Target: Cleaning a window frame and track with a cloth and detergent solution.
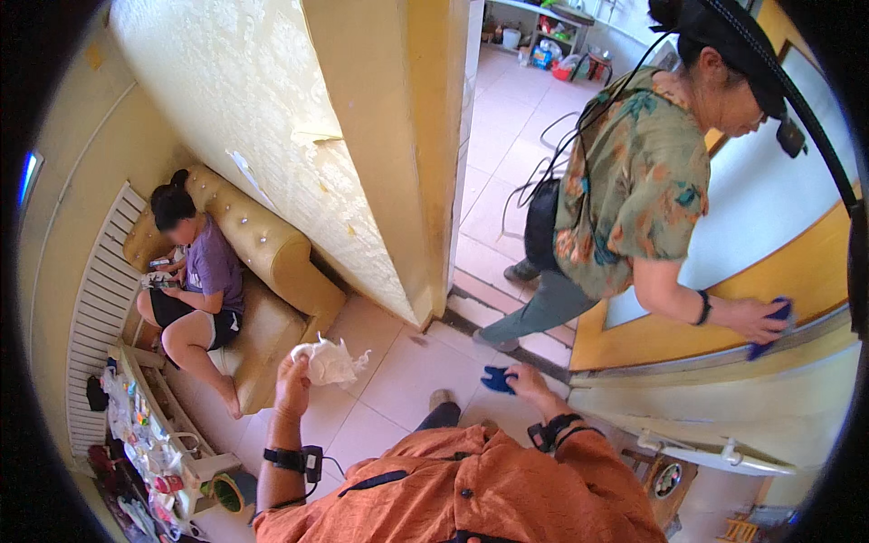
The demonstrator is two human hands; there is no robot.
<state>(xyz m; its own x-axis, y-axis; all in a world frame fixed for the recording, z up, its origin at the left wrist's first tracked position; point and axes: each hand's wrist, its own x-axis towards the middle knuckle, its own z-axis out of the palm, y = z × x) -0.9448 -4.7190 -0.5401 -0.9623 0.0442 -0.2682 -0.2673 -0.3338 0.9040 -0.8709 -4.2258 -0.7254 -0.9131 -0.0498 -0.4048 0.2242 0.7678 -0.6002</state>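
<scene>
A crumpled white tissue or thin cloth [333, 361] is pinched in the fingers of my left hand [293, 387], held up in front of me with loose ends sticking out. My right hand [533, 388] grips a dark blue cloth [499, 379] low over the tiled floor [394, 380]. Both wrists wear black straps with small devices. To my right a co-worker [631, 183] leans to the door and presses another dark blue cloth [770, 330] against the yellow wooden door frame [679, 332].
A person sits on a tufted yellow sofa [271, 261] at the left. A cluttered white table [159, 434] stands below, with a green bin [229, 492] beside it. A doorway threshold [506, 332] leads to a tiled room with shelves [553, 34]. A wooden stool [665, 482] sits lower right.
</scene>
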